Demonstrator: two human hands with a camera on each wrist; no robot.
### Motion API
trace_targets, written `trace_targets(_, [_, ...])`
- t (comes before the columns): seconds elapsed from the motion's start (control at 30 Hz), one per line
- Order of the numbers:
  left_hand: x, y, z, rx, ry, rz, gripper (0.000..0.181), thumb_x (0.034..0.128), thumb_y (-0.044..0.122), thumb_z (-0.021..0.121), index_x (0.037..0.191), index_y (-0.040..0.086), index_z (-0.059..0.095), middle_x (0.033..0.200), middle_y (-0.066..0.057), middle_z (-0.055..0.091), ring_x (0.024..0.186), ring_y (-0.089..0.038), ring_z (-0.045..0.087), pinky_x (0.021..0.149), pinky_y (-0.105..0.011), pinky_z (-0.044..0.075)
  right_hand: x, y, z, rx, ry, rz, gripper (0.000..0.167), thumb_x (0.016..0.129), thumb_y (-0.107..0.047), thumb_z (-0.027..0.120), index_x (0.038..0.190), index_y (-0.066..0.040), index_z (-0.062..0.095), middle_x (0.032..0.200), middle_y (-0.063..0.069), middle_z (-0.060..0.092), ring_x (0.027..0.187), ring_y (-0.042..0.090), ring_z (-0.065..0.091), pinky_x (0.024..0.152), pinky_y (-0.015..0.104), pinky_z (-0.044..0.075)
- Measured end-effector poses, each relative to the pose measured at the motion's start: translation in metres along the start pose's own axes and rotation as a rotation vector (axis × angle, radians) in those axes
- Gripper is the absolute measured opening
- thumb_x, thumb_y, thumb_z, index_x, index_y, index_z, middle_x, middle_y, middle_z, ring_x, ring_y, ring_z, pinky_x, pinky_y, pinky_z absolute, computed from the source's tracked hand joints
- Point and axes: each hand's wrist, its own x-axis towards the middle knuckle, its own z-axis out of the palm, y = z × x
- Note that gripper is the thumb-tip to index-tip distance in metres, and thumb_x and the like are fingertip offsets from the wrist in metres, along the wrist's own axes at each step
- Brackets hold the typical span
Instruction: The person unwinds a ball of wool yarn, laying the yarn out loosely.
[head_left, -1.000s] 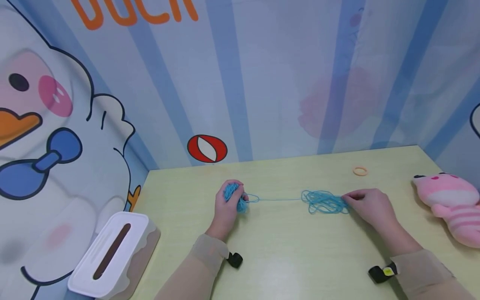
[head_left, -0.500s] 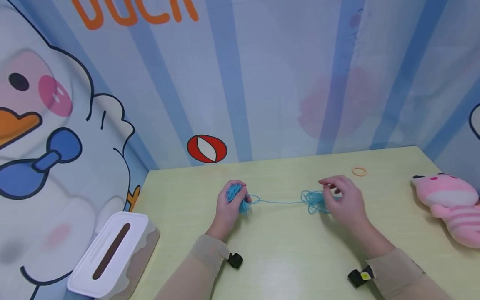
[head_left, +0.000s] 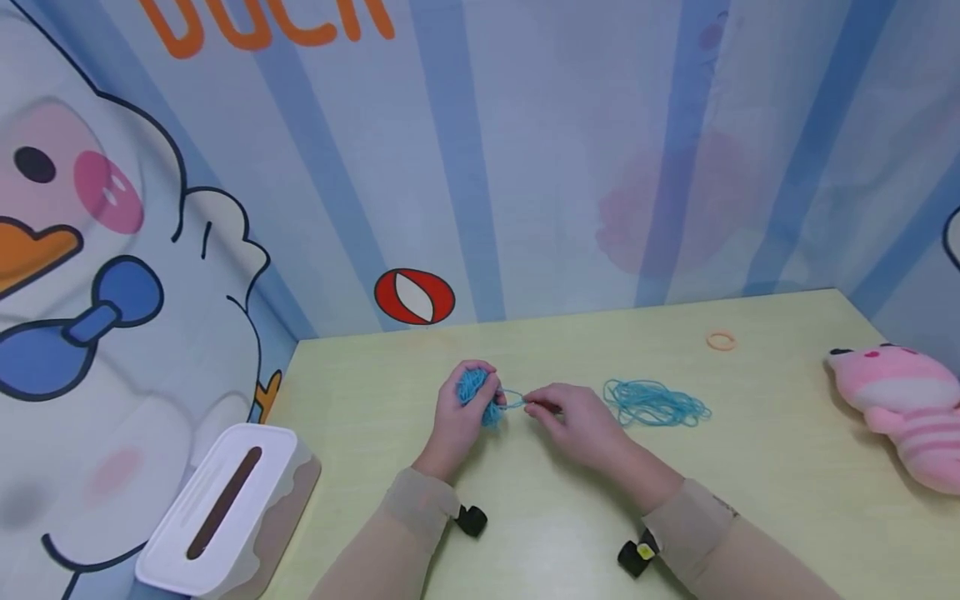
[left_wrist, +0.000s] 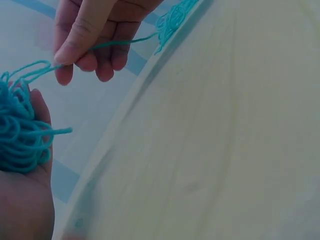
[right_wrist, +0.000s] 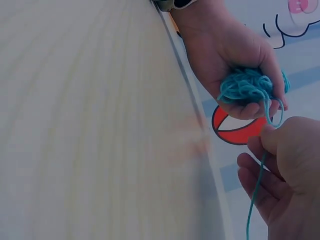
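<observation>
My left hand (head_left: 460,421) grips a bundle of blue yarn (head_left: 472,384) over the table, fingers curled around it. A small loop of that yarn sticks out toward the right. Close beside it, my right hand (head_left: 581,423) pinches the strand between thumb and index finger, as the left wrist view shows with the yarn strand (left_wrist: 114,43) running on past the fingers. A loose pile of blue yarn (head_left: 652,404) lies on the table to the right of both hands. In the right wrist view the held bundle (right_wrist: 246,86) sits in the left palm.
An orange ring (head_left: 721,341) lies toward the back right of the table (head_left: 525,517). A pink plush toy (head_left: 900,400) rests at the right edge. On the left stands a white tissue box (head_left: 225,500). A printed curtain (head_left: 555,167) hangs behind the table.
My right hand has left the loose pile and moved left to the yarn beside my left hand, now pinching the strand there. The left hand keeps its grip, nearly still.
</observation>
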Motion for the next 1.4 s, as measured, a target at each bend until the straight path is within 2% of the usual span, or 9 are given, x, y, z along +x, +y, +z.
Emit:
trace_targets(0.13, [0.002, -0.002, 0.000, 0.031, 0.024, -0.001, 0.030, 0.1128, 0.025, 0.065, 0.134, 0.004, 0.060, 0.113, -0.018, 0.070, 0.095, -0.020, 0.072, 0.093, -0.025, 0.063, -0.004, 0.003, -0.010, 0.004, 0.055, 0.060, 0.018, 0.109, -0.020, 0.071, 0.120, -0.013, 0.083, 0.114, 0.002, 0.083, 0.103, 0.019, 0.078, 0.089, 0.042, 0.065])
trace_targets(0.27, [0.002, -0.004, -0.002, 0.108, 0.085, -0.022, 0.038, 0.1103, 0.033, 0.069, 0.137, 0.008, 0.061, 0.123, -0.014, 0.070, 0.108, -0.021, 0.068, 0.098, -0.030, 0.060, -0.012, 0.011, -0.028, 0.050, 0.116, 0.100, 0.020, 0.110, -0.020, 0.069, 0.122, -0.009, 0.080, 0.111, 0.005, 0.083, 0.102, 0.021, 0.077, 0.083, 0.036, 0.063])
trace_targets(0.4, [0.001, -0.005, -0.003, 0.142, 0.098, -0.027, 0.041, 0.1072, 0.038, 0.074, 0.137, 0.012, 0.062, 0.121, -0.007, 0.070, 0.111, -0.024, 0.066, 0.102, -0.036, 0.059, -0.019, 0.023, -0.045, 0.068, 0.197, 0.087, 0.020, 0.110, -0.018, 0.070, 0.120, -0.004, 0.079, 0.105, 0.009, 0.084, 0.097, 0.024, 0.079, 0.079, 0.029, 0.062])
trace_targets(0.5, [0.000, -0.005, -0.003, 0.130, 0.093, -0.017, 0.042, 0.1069, 0.036, 0.075, 0.138, 0.010, 0.062, 0.115, -0.008, 0.071, 0.105, -0.025, 0.068, 0.101, -0.036, 0.059, -0.025, 0.031, -0.058, 0.055, 0.259, 0.078, 0.019, 0.109, -0.017, 0.070, 0.118, -0.004, 0.079, 0.103, 0.008, 0.084, 0.095, 0.024, 0.080, 0.080, 0.023, 0.061])
trace_targets(0.67, [0.000, -0.004, -0.004, 0.106, 0.085, -0.014, 0.043, 0.1073, 0.031, 0.074, 0.139, 0.006, 0.060, 0.115, -0.007, 0.070, 0.100, -0.022, 0.069, 0.096, -0.032, 0.061, -0.037, 0.045, -0.079, 0.050, 0.362, 0.097, 0.017, 0.109, -0.017, 0.069, 0.115, -0.005, 0.079, 0.101, 0.008, 0.083, 0.088, -0.001, 0.073, 0.082, 0.006, 0.053])
trace_targets(0.77, [0.000, -0.004, -0.004, 0.099, 0.078, -0.015, 0.044, 0.1074, 0.032, 0.074, 0.139, 0.005, 0.059, 0.116, -0.007, 0.069, 0.100, -0.023, 0.069, 0.095, -0.032, 0.061, -0.045, 0.055, -0.089, 0.058, 0.406, 0.117, 0.017, 0.109, -0.017, 0.069, 0.114, -0.003, 0.078, 0.099, 0.012, 0.083, 0.084, -0.013, 0.065, 0.079, 0.002, 0.050])
trace_targets(0.97, [0.001, -0.006, -0.004, 0.069, 0.086, -0.007, 0.037, 0.1087, 0.032, 0.072, 0.135, 0.008, 0.061, 0.109, -0.011, 0.069, 0.093, -0.023, 0.068, 0.088, -0.028, 0.062, -0.060, 0.076, -0.105, 0.025, 0.423, 0.201, 0.024, 0.111, -0.021, 0.067, 0.119, -0.001, 0.076, 0.102, 0.017, 0.083, 0.083, -0.017, 0.060, 0.074, 0.004, 0.050])
trace_targets(1.13, [0.001, -0.006, -0.004, 0.001, 0.101, 0.010, 0.034, 0.1117, 0.028, 0.067, 0.133, 0.002, 0.060, 0.109, -0.016, 0.066, 0.085, -0.023, 0.067, 0.079, -0.026, 0.062, -0.070, 0.092, -0.119, -0.009, 0.408, 0.301, 0.032, 0.112, -0.029, 0.062, 0.122, -0.001, 0.076, 0.106, 0.018, 0.081, 0.082, -0.013, 0.058, 0.073, 0.006, 0.048])
trace_targets(1.4, [0.000, -0.003, -0.004, 0.028, 0.149, 0.041, 0.035, 0.1129, 0.028, 0.064, 0.134, 0.000, 0.060, 0.109, -0.029, 0.064, 0.083, -0.021, 0.066, 0.080, -0.025, 0.059, -0.078, 0.112, -0.131, -0.130, 0.328, 0.431, 0.040, 0.111, -0.035, 0.061, 0.126, -0.001, 0.076, 0.110, 0.020, 0.078, 0.092, 0.025, 0.066, 0.073, 0.022, 0.047])
